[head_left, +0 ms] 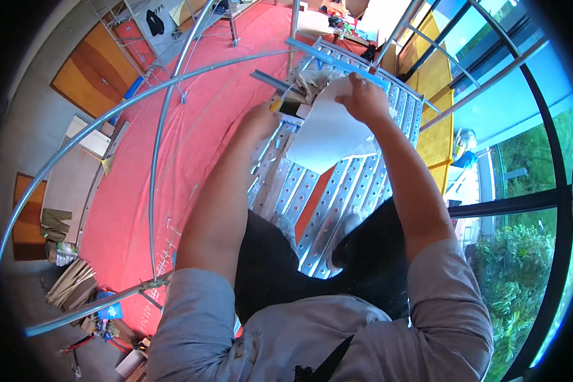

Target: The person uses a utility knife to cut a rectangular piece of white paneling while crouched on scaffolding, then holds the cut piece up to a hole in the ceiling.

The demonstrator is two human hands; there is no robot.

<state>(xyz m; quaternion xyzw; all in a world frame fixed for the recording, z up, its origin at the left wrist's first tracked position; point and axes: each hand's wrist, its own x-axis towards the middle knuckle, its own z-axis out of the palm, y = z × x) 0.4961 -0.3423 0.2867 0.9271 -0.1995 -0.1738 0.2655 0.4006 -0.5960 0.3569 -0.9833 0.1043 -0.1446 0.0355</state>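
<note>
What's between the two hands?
In the head view: a white sheet and, nearer the left hand, a small dark-and-white thing I can't make out.

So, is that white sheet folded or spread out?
Spread out: the white sheet shows one broad, smooth face by the right hand, no fold visible.

The white sheet point(328, 134) looks smooth and matt, the planks point(353, 184) shiny metal, the red floor covering point(124, 210) creased.

No readable lettering
White marks point(148, 312) on the wrinkled red floor sheeting point(121, 223) are too small to make out.
</note>
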